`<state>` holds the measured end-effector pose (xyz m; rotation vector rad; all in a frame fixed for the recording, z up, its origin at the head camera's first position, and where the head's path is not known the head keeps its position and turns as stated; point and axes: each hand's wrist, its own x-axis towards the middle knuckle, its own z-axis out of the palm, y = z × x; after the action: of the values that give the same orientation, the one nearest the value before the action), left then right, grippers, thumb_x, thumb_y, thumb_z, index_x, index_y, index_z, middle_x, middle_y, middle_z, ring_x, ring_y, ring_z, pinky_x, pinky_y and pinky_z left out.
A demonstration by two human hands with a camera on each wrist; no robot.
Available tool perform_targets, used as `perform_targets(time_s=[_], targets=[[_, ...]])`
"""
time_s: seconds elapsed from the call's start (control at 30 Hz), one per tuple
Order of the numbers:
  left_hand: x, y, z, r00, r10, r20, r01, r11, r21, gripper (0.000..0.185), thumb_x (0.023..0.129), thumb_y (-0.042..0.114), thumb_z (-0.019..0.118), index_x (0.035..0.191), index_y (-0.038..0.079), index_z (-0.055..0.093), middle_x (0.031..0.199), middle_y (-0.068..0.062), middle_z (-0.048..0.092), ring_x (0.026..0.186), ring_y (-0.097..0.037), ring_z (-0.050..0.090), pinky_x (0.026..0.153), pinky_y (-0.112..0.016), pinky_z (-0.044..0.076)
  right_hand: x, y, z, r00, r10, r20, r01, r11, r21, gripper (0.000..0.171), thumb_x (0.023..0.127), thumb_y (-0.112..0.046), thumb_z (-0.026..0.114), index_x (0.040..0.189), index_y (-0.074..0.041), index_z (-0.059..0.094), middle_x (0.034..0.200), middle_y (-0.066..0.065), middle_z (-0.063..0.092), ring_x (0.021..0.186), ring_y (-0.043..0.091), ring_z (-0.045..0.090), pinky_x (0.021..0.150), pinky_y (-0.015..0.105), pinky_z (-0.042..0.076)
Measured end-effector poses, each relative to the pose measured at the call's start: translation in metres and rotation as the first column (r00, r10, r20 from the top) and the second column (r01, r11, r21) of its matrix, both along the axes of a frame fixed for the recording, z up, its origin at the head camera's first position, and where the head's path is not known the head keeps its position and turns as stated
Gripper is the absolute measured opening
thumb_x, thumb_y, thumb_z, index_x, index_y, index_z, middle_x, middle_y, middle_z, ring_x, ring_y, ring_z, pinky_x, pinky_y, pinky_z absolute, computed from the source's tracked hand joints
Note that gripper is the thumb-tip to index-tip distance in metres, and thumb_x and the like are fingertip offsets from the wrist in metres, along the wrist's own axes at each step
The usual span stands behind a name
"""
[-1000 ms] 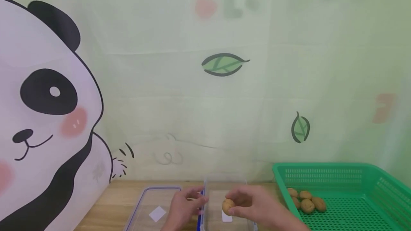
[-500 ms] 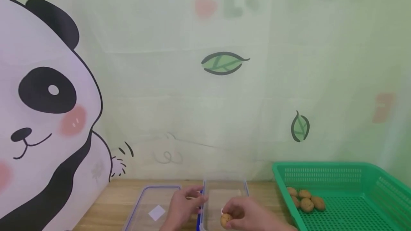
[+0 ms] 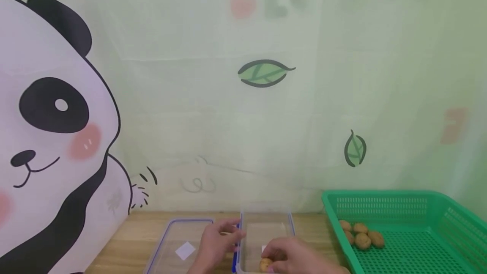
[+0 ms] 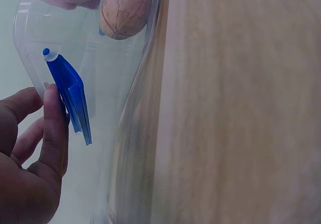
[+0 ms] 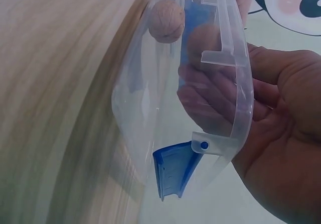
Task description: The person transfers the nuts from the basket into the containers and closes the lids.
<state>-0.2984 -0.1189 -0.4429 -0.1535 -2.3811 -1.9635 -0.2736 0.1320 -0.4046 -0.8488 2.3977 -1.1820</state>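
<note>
A clear plastic box [image 3: 266, 227] with blue side latches stands on the table. My right hand [image 3: 291, 257] reaches down into it, pinching a walnut [image 3: 265, 264] between thumb and fingertips. Through the box wall in the right wrist view, that held walnut [image 5: 203, 40] shows above a second walnut [image 5: 166, 21] on the box bottom. At the box's left side my left hand [image 3: 218, 240] holds the rim, with its fingertips by the blue latch [image 4: 72, 96] in the left wrist view.
A clear lid [image 3: 163, 244] with a blue edge and a white label [image 3: 185, 250] lies left of the box. To the right stands a green plastic basket [image 3: 422, 257] with several walnuts [image 3: 362, 241] in its left corner. A printed panda curtain [image 3: 228, 117] hangs behind.
My right hand has lowered the walnut into the box, moving down and slightly left. The left hand has stayed at the box's side.
</note>
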Motion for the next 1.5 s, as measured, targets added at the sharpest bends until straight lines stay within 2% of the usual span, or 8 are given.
perform_targets(time_s=[0.33,0.77,1.07,1.23,1.4,1.5], targets=[[0.001,0.001,0.000,1.000,-0.001,-0.010,0.001,1.000,0.013,0.044,0.094,0.011,0.082,0.133,-0.002,0.068,0.101,-0.010,0.071,0.083,-0.025,0.073,0.070,-0.035,0.068,0.002,0.000,0.003,0.999,0.021,0.034,-0.022,1.000,0.015,0.009,0.101,-0.011,0.072,0.106,-0.014,0.079,0.100,-0.007,0.074,0.093,0.011,0.065,0.084,0.034,0.059],[0.002,0.001,-0.001,1.000,0.003,-0.018,-0.003,1.000,0.006,0.044,0.094,0.011,0.082,0.134,-0.002,0.068,0.101,-0.009,0.072,0.078,-0.022,0.073,0.069,-0.035,0.067,0.002,0.002,0.001,0.997,0.065,-0.050,-0.064,0.998,0.021,0.008,0.101,-0.009,0.072,0.102,-0.010,0.080,0.094,-0.010,0.074,0.087,0.006,0.064,0.080,0.026,0.058],[0.002,0.000,0.000,1.000,0.000,-0.020,0.000,1.000,0.011,0.045,0.094,0.012,0.083,0.134,-0.002,0.068,0.102,-0.010,0.072,0.079,-0.023,0.073,0.071,-0.036,0.067,0.003,0.002,0.001,0.999,0.031,-0.036,-0.030,0.999,0.022,0.008,0.101,-0.008,0.073,0.105,-0.010,0.079,0.099,-0.007,0.075,0.090,0.009,0.065,0.083,0.030,0.060],[0.002,0.000,-0.002,1.000,-0.007,-0.024,0.007,1.000,0.019,0.045,0.094,0.011,0.082,0.134,-0.002,0.068,0.102,-0.010,0.072,0.079,-0.023,0.073,0.071,-0.036,0.067,0.006,0.003,0.008,0.999,-0.011,-0.031,0.012,1.000,0.029,0.011,0.100,-0.012,0.075,0.111,-0.010,0.078,0.105,-0.002,0.075,0.096,0.013,0.067,0.088,0.039,0.061],[0.001,0.000,-0.001,0.999,-0.005,-0.046,0.006,1.000,0.023,0.045,0.093,0.010,0.083,0.134,-0.003,0.068,0.101,-0.010,0.072,0.080,-0.024,0.073,0.070,-0.036,0.068,0.011,0.002,0.022,0.996,-0.011,-0.092,0.014,0.999,0.033,0.016,0.100,-0.017,0.076,0.115,-0.011,0.077,0.109,-0.001,0.075,0.100,0.012,0.068,0.089,0.038,0.061],[0.001,0.000,-0.002,0.998,-0.008,-0.056,0.009,1.000,0.019,0.045,0.093,0.010,0.083,0.133,-0.004,0.068,0.100,-0.010,0.072,0.081,-0.025,0.073,0.070,-0.036,0.068,0.014,0.002,0.027,0.995,-0.012,-0.097,0.012,1.000,-0.001,0.017,0.100,-0.017,0.076,0.116,-0.012,0.077,0.110,-0.002,0.076,0.101,0.013,0.069,0.088,0.036,0.062]])
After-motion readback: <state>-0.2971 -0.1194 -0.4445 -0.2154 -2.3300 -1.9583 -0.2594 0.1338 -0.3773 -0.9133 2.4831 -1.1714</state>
